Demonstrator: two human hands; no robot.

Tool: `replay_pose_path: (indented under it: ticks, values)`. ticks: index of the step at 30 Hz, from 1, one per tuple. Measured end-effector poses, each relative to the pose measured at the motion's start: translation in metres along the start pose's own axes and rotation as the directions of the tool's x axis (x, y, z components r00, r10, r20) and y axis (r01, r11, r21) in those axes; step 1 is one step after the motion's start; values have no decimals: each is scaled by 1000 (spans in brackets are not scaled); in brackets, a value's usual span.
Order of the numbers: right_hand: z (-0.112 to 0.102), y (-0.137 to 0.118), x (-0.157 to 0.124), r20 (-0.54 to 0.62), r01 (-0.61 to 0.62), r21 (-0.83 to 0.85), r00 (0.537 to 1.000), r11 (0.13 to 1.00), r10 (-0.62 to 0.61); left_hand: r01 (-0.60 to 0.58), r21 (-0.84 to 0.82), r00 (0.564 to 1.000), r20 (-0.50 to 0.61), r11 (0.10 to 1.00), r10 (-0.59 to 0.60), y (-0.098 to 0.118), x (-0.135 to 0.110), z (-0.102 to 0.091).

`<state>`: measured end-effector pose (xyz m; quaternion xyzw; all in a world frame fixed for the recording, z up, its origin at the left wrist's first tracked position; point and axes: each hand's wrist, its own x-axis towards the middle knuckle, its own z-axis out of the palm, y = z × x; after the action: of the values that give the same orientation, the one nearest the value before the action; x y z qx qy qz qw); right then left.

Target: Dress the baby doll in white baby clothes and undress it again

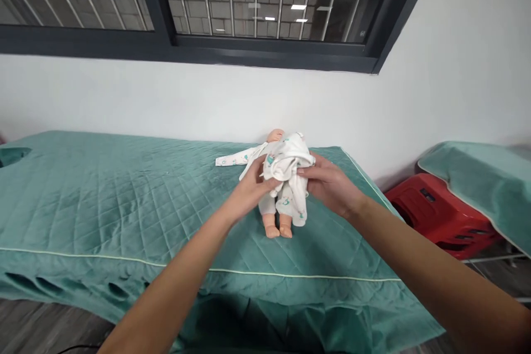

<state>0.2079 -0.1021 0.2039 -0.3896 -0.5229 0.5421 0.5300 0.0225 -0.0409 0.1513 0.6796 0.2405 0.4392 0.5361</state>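
Observation:
A baby doll [271, 224] lies on its back on the green quilted bed cover [124, 199], its bare feet toward me. Between my hands, above the doll's body, is a bunched white baby garment [288, 157] with a small coloured print. My left hand [254, 183] grips its left side with fingers and thumb. On the other side, my right hand [327, 181] pinches the cloth, and one part hangs down over the doll's leg. A printed white sleeve [234, 159] stretches out flat to the doll's left in view. The gathered cloth hides most of the doll's chest and part of its head.
Behind the bed stands a white wall [166, 97] below a dark-framed window [265, 55] with metal bars. Red plastic stools [443, 210] stand at the right, beside another green-covered surface [477, 171]. The bed's front edge carries a pale piping line.

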Motion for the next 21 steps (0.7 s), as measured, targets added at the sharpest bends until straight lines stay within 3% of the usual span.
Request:
replay_pose_path:
  ticks: [4,8,11,17,21]
  values:
    - [16,-11,4,59,62,-222,997,973,-50,102,140,994,-57,985,-95,21,3,-32]
    - [25,-25,1,85,159,-462,987,873,-135,143,325,976,-201,935,-79,46,5,-56]
    - [27,-36,-5,162,173,-552,982,816,-99,163,381,976,-195,910,-93,63,8,-67]
    - [31,-44,-23,209,193,-660,975,726,-70,77,244,995,-87,967,-57,91,17,-68]
    - [38,-44,-35,254,241,-692,964,680,-84,89,376,992,-118,922,-47,101,20,-55]
